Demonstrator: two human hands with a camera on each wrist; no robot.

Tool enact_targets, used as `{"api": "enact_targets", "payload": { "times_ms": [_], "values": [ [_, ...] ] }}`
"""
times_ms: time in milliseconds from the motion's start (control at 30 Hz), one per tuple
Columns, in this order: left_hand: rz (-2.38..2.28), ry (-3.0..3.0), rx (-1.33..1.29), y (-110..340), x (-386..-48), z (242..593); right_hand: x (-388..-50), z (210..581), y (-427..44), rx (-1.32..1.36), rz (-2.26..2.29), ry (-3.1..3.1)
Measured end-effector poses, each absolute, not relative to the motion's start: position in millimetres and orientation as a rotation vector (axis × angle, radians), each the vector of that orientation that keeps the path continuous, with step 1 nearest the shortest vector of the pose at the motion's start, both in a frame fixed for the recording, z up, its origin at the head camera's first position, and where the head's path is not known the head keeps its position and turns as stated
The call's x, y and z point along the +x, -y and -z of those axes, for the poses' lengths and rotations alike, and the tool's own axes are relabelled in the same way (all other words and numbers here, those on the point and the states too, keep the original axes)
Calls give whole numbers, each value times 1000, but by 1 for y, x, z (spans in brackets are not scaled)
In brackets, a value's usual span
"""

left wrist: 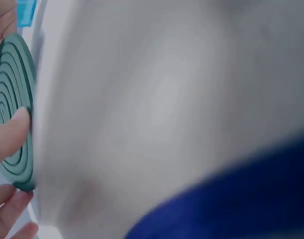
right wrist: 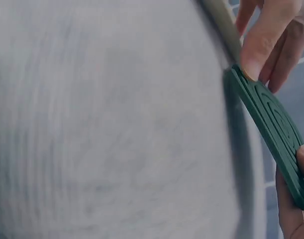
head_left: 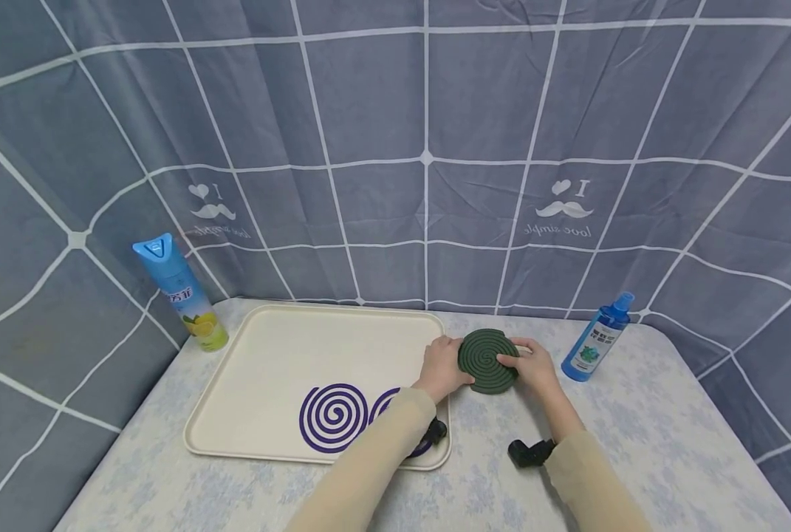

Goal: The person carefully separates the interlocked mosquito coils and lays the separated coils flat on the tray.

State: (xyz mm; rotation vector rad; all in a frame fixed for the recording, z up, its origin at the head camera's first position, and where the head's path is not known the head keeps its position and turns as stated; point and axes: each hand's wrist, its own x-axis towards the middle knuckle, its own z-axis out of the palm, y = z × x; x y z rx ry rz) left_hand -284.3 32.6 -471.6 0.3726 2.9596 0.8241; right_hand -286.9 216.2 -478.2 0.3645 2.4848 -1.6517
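Observation:
A round green mosquito coil (head_left: 484, 373) is held above the table, just past the tray's right edge. On its left side my left hand (head_left: 440, 366) grips the rim; in the left wrist view the thumb (left wrist: 11, 135) lies across the coil's face, fingers at the edge. From the right, my right hand (head_left: 535, 363) pinches the opposite rim, thumb on the upper face. The right wrist view shows the coil (right wrist: 271, 129) tilted and nearly edge-on. Two purple spiral coils lie on the cream tray (head_left: 275, 355): one whole (head_left: 335, 415), the other partly covered by my left forearm.
At the tray's far left corner stands a blue and yellow spray can (head_left: 185, 292). A blue spray bottle (head_left: 594, 341) stands right of my right hand. A grey curtain with white lines (head_left: 382, 207) hangs behind the patterned tabletop (head_left: 488, 488).

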Motion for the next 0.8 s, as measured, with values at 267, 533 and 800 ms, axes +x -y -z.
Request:
{"api": "enact_targets", "payload": {
  "times_ms": [267,533,800],
  "values": [
    [-1669,-2703,278,-10,-272,448,-264,449,-204,333,1857,-2311],
    [-2123,-2222,185,11,-232,445,-225,428,-173,188,2247,-1912],
    [-2473,-2081,-67,5,-198,447,-194,427,-128,214,2559,-1484]
  ]
}}
